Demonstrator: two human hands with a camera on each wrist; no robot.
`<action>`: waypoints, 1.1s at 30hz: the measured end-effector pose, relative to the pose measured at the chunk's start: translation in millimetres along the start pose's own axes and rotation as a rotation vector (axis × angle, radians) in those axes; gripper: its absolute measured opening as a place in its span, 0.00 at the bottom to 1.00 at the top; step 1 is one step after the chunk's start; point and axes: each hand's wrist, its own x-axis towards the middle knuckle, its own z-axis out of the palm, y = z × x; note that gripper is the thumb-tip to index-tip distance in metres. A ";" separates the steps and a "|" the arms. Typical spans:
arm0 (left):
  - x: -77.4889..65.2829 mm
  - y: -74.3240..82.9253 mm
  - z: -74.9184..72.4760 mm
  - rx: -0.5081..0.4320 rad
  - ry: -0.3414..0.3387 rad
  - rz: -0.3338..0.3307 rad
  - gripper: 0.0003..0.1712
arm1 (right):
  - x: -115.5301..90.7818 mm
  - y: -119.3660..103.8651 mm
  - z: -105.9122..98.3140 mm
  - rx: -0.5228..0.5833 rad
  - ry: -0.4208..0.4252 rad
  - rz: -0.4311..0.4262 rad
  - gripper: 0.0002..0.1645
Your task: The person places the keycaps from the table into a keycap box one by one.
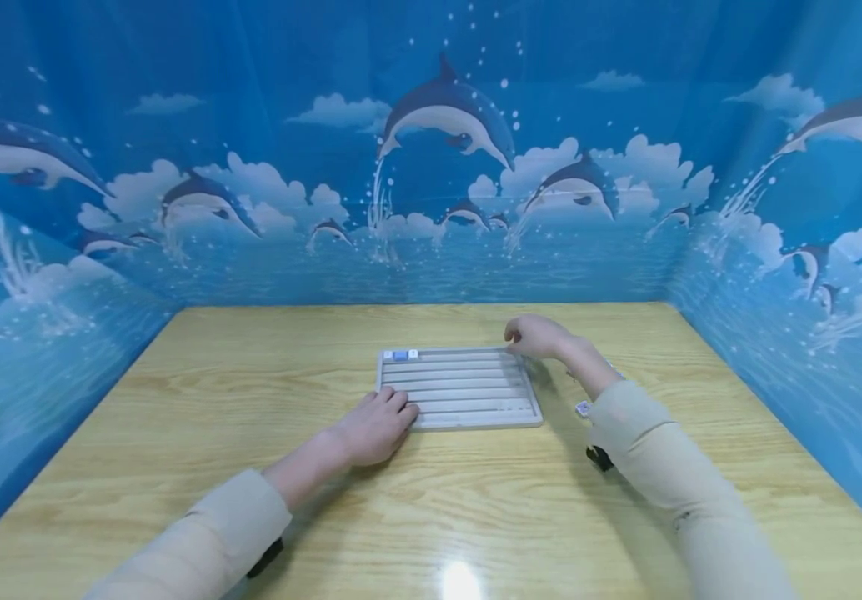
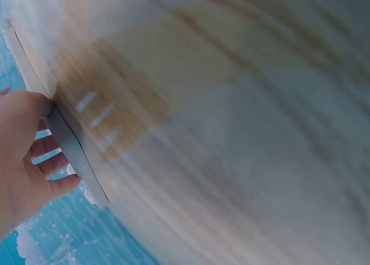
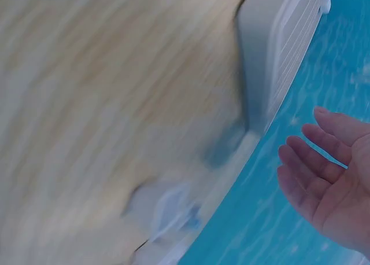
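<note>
A pale grey tray (image 1: 468,393) with several long parallel rows lies flat on the wooden table. In its far left corner sit a blue tile (image 1: 400,356) and two white tiles (image 1: 413,354). My left hand (image 1: 378,423) holds the tray's near left corner; in the left wrist view the thumb presses its side wall (image 2: 68,139) and the fingers reach over the top. Over the far right corner hovers my right hand (image 1: 539,336). Its fingers (image 3: 312,166) are loosely bent in the right wrist view, with nothing in them.
Right of the tray, a small white tile (image 1: 583,408) lies on the table (image 1: 311,358), and more pieces are partly hidden by the right forearm. Blurred small white and blue pieces (image 3: 167,210) show in the right wrist view. A dolphin-print curtain (image 1: 431,250) encloses the table.
</note>
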 end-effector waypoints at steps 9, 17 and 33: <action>0.0 -0.7 0.8 -0.002 0.003 -0.001 0.15 | -31.0 42.5 -3.6 0.008 0.087 0.086 0.19; -0.7 -1.0 0.2 0.001 0.014 0.003 0.15 | -50.5 64.4 -9.9 0.015 0.112 0.219 0.17; -0.8 0.7 -0.8 0.004 -0.014 -0.010 0.15 | -58.5 90.4 -5.2 0.028 0.026 0.380 0.12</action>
